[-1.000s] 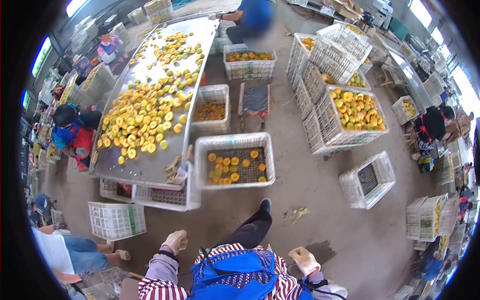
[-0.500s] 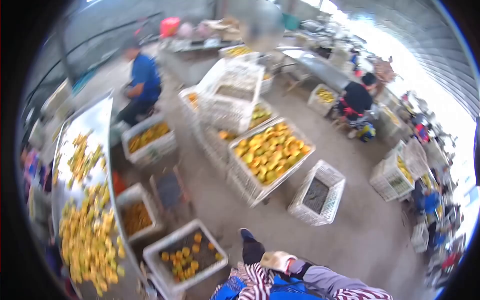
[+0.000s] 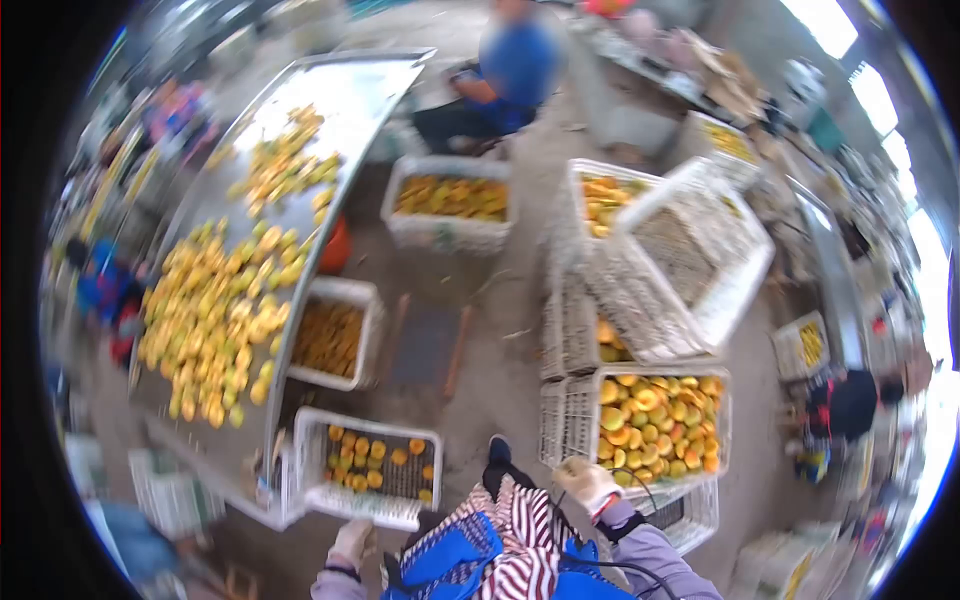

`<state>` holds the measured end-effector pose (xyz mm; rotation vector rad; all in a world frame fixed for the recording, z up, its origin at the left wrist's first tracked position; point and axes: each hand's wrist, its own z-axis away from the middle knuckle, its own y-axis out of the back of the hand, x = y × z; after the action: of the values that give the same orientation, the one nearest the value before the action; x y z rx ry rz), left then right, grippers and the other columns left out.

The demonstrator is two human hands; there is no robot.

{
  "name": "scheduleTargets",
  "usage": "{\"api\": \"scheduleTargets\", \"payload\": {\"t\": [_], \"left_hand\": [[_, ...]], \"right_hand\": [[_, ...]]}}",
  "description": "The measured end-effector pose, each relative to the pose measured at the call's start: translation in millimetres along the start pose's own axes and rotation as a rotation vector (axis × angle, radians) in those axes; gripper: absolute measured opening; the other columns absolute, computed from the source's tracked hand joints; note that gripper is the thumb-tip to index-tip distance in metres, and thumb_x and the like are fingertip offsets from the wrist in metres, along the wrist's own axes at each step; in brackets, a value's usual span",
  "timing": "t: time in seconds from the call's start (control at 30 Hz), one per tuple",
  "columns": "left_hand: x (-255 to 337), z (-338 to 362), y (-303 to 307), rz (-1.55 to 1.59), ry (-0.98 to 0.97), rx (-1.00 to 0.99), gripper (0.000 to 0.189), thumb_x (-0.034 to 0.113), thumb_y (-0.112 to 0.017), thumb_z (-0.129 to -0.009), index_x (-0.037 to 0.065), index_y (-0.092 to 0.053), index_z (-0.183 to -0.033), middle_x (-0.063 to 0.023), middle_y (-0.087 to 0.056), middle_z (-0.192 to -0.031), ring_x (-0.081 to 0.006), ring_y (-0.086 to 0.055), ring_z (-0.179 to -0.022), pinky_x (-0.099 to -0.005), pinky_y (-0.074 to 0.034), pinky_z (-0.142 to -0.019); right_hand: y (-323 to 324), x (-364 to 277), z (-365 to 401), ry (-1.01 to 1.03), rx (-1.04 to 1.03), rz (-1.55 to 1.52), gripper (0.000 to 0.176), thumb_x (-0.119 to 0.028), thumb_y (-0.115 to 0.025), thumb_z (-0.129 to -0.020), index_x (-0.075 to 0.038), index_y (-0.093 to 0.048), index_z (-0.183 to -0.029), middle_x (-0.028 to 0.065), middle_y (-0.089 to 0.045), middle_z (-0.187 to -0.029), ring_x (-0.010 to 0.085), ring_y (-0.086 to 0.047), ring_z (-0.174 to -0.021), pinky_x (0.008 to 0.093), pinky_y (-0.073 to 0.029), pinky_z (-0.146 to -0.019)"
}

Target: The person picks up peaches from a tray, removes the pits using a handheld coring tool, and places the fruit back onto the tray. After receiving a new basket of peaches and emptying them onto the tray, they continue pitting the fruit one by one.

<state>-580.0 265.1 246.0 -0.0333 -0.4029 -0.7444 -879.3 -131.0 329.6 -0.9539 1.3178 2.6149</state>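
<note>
My right hand (image 3: pixel 588 482), in a pale work glove, is in front of me beside the near-left corner of a white plastic crate (image 3: pixel 728 420). Whole-looking and halved yellow-orange fruit (image 3: pixel 655 425), like peaches, fills that crate. Low at the left, my gloved left hand (image 3: pixel 352 542) hangs just below the near edge of another white crate (image 3: pixel 365 510). A few fruit pieces (image 3: pixel 365 460) lie in that one, on its dark mesh bottom. Both gloves are blurred, and I cannot tell how their fingers are set.
A metal table (image 3: pixel 350 85) spread with fruit halves (image 3: pixel 220 310) stands at the left. Beside it are crates of fruit (image 3: pixel 448 232) and dark pieces (image 3: pixel 372 330). A tilted crate (image 3: pixel 745 265) rests on others. A person in blue (image 3: pixel 518 70) sits behind; another (image 3: pixel 845 405) is at right.
My view has swung left, so the table and crates have shifted to the right. My left hand has come into view, and the fruit-filled crate is now close by my right hand.
</note>
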Motion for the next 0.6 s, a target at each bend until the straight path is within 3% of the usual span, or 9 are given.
{"api": "scheduleTargets", "payload": {"t": [0.03, 0.13, 0.23, 0.33, 0.47, 0.6], "left_hand": [[-5, -2, -6, 0.064, -0.081, 0.010, 0.022, 0.034, -0.062, -0.094, 0.013, -0.060, -0.090, 0.0020, -0.055, -0.074, -0.0097, -0.051, -0.063, -0.0270, -0.043, -0.057], [2, 11, -18, 0.207, -0.089, 0.084, 0.026, 0.032, -0.063, -0.094, 0.007, -0.066, -0.102, 0.0034, -0.050, -0.071, -0.0081, -0.044, -0.058, -0.0251, -0.034, -0.052], [-27, -4, -12, 0.376, -0.021, 0.046, 0.025, 0.028, -0.062, -0.096, 0.007, -0.064, -0.108, 0.0037, -0.049, -0.070, -0.0076, -0.043, -0.058, -0.0250, -0.034, -0.051], [-50, -29, -6, 0.528, 0.033, 0.054, 0.020, 0.027, -0.059, -0.097, 0.008, -0.063, -0.104, 0.0036, -0.048, -0.071, -0.0069, -0.043, -0.058, -0.0242, -0.033, -0.051], [-29, -27, -14, 0.653, 0.024, 0.241, 0.013, 0.025, -0.057, -0.096, 0.012, -0.062, -0.095, 0.0029, -0.049, -0.071, -0.0064, -0.044, -0.059, -0.0225, -0.034, -0.051], [-97, -87, -31, 0.923, -0.063, 0.160, 0.017, 0.027, -0.058, -0.095, 0.010, -0.064, -0.096, 0.0024, -0.052, -0.072, -0.0067, -0.045, -0.059, -0.0238, -0.035, -0.052]], "right_hand": [[7, -6, -17, -0.060, -0.087, 0.057, 0.033, -0.040, -0.069, -0.088, -0.010, -0.071, -0.099, 0.0170, -0.073, -0.090, 0.0333, -0.072, -0.087, 0.0416, -0.056, -0.078], [2, -18, -53, -0.037, -0.268, 0.132, 0.038, -0.043, -0.068, -0.088, -0.008, -0.071, -0.101, 0.0170, -0.073, -0.091, 0.0323, -0.072, -0.089, 0.0414, -0.056, -0.078], [-10, -59, -78, -0.031, -0.495, 0.257, 0.040, -0.044, -0.068, -0.089, -0.006, -0.071, -0.104, 0.0169, -0.074, -0.093, 0.0313, -0.072, -0.091, 0.0406, -0.055, -0.081], [-31, -92, -96, 0.128, -0.469, 0.209, 0.040, -0.044, -0.064, -0.090, -0.008, -0.071, -0.105, 0.0173, -0.074, -0.096, 0.0342, -0.070, -0.095, 0.0428, -0.054, -0.087], [-41, -124, -122, 0.169, -0.624, 0.333, 0.041, -0.044, -0.063, -0.091, -0.008, -0.071, -0.108, 0.0184, -0.073, -0.101, 0.0337, -0.070, -0.099, 0.0420, -0.053, -0.088], [-36, -150, -168, 0.296, -0.719, 0.476, 0.040, -0.044, -0.063, -0.091, -0.008, -0.070, -0.106, 0.0180, -0.074, -0.099, 0.0346, -0.071, -0.096, 0.0424, -0.054, -0.086]]}}
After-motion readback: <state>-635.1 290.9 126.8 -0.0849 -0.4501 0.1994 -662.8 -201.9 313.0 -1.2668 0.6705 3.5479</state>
